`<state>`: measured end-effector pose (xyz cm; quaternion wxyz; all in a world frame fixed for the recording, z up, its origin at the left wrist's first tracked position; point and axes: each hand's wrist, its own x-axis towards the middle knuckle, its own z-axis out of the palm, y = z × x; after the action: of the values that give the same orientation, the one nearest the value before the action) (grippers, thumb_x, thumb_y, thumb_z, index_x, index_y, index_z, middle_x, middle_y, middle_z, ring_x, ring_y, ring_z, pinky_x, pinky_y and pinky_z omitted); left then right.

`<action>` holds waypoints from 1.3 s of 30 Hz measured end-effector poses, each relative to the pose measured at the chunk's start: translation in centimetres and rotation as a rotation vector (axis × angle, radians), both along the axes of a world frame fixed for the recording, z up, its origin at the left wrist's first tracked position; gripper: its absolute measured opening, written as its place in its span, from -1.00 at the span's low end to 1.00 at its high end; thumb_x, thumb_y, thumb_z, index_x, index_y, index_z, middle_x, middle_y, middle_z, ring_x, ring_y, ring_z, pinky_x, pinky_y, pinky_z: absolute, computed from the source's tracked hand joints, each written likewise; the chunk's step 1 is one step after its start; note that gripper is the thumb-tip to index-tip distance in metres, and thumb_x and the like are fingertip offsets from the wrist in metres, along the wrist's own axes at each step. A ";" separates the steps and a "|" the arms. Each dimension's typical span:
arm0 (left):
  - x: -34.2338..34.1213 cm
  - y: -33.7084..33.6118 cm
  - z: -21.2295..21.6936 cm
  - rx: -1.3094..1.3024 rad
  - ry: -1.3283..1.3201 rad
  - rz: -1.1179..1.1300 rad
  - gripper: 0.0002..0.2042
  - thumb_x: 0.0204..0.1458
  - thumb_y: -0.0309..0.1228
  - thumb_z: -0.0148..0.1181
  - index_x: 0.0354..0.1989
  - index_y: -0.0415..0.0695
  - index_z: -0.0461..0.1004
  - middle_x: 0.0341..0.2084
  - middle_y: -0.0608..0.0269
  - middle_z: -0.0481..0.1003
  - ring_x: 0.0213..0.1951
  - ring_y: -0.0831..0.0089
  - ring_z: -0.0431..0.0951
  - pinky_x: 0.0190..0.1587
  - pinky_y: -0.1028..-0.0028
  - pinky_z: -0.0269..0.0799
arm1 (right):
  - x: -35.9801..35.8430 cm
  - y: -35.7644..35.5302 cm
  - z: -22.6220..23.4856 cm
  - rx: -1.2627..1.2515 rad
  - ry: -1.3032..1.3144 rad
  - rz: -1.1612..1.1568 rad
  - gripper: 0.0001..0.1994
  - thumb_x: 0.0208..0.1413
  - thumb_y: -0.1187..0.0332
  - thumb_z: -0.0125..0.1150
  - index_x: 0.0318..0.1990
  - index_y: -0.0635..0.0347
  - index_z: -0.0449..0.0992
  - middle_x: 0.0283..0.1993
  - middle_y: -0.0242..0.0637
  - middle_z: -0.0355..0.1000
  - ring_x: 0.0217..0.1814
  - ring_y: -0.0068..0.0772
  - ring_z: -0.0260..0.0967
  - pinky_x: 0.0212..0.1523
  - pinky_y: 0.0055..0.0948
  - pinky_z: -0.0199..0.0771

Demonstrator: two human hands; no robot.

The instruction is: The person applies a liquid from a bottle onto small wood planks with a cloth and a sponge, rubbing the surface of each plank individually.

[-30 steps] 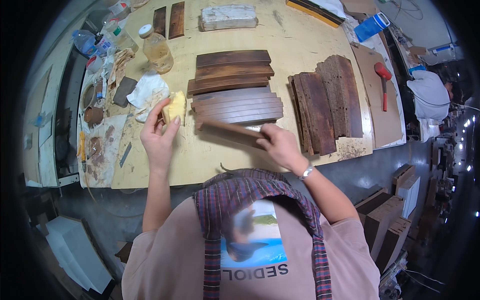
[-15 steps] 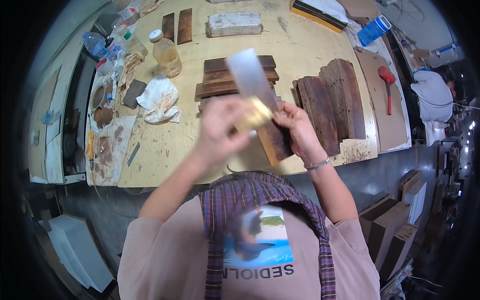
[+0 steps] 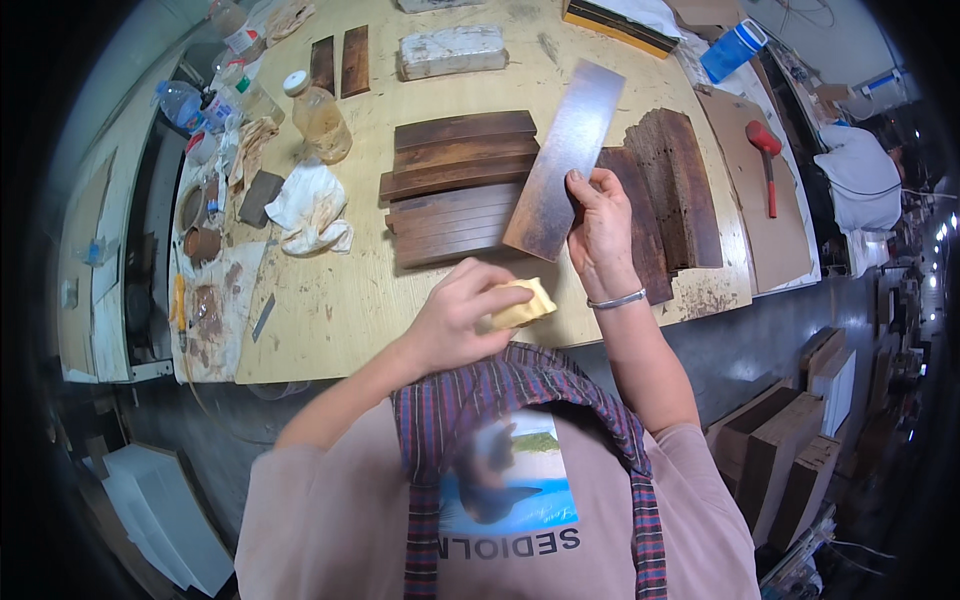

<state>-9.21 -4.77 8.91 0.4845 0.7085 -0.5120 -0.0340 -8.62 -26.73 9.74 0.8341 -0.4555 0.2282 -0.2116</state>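
Observation:
My right hand (image 3: 603, 225) grips a flat dark wooden board (image 3: 566, 165) by its right edge, thumb on top. The board is held tilted above the table, and its upper face shines. Near the table's front edge, my left hand (image 3: 465, 318) is closed around a folded yellow cloth or sponge (image 3: 524, 304), apart from the board. Left of the board lies a stack of brown wooden boards (image 3: 462, 158). Behind my right hand stand more dark boards (image 3: 635, 180), and a rough-edged, pitted stack (image 3: 672, 185) lies to their right.
A capped jar of cloudy liquid (image 3: 320, 120), a stained white rag (image 3: 310, 208) and a dark block (image 3: 261, 198) are at left. A wrapped white block (image 3: 453, 52) lies at the back. A red mallet (image 3: 765, 160) and blue bottle (image 3: 735, 50) are at right.
My left hand with the yellow cloth has come off the board, down toward me. My right hand has lifted the board and turned it so its far end leans right.

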 end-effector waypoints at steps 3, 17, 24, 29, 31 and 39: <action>1.0 -0.1 0.7 -0.120 0.025 0.319 -0.55 -0.25 -0.51 0.41 -0.06 -0.12 0.57 -0.18 0.10 0.51 -0.17 0.21 0.52 -0.11 0.30 0.46 | -0.2 -0.5 -1.3 0.028 -0.010 -0.039 -0.86 0.21 0.57 0.12 -0.16 0.24 0.28 -0.19 -0.15 0.42 -0.16 -0.30 0.46 -0.06 -0.29 0.56; 0.7 2.5 0.8 -0.186 0.327 0.417 -0.55 -0.22 -0.54 0.36 -0.04 -0.13 0.55 -0.12 0.11 0.51 -0.06 0.24 0.51 0.01 0.33 0.44 | -0.5 -0.8 -2.4 0.187 0.017 -0.024 -0.92 0.24 0.53 0.11 -0.18 0.24 0.35 -0.19 -0.20 0.44 -0.13 -0.35 0.45 0.01 -0.31 0.52; 2.5 0.9 3.7 0.056 -0.091 0.071 -0.53 -0.22 -0.51 0.32 0.00 -0.10 0.56 -0.11 0.09 0.47 -0.07 0.18 0.49 0.02 0.33 0.43 | -2.1 1.4 -2.9 0.111 0.166 0.250 -0.80 0.12 0.59 0.10 -0.08 0.32 0.41 -0.18 -0.23 0.48 -0.15 -0.40 0.45 -0.06 -0.40 0.50; 11.8 1.3 3.0 -0.022 0.152 0.448 -0.58 -0.16 -0.43 0.31 -0.01 -0.08 0.57 -0.12 0.14 0.52 -0.05 0.27 0.53 0.08 0.39 0.44 | -4.6 2.2 -1.5 -0.019 0.165 0.525 -0.77 0.14 0.59 0.10 -0.03 0.36 0.48 -0.16 -0.22 0.55 -0.15 -0.49 0.49 -0.03 -0.50 0.47; 14.5 2.5 2.9 -0.010 0.004 0.667 -0.60 -0.12 -0.47 0.29 -0.01 -0.11 0.56 -0.14 0.14 0.52 -0.07 0.31 0.54 0.04 0.43 0.45 | -5.1 2.0 -1.5 0.031 0.187 0.526 -0.77 0.20 0.54 0.07 0.00 0.34 0.47 -0.16 -0.27 0.55 -0.15 -0.50 0.49 -0.02 -0.50 0.46; 0.7 -3.0 3.5 -0.139 -0.016 -0.114 -0.56 -0.27 -0.48 0.40 -0.09 -0.09 0.60 -0.16 0.10 0.48 -0.12 0.18 0.50 0.02 0.27 0.41 | -3.4 1.9 -2.8 0.605 0.302 0.361 -0.44 0.29 -0.19 -0.13 0.05 0.14 0.42 -0.30 -0.21 0.46 -0.43 -0.38 0.43 -0.44 -0.47 0.51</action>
<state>-8.52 -7.74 12.45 0.5255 0.6431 -0.5566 -0.0202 -11.99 -24.83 6.97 0.9116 -0.2477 0.3169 0.0851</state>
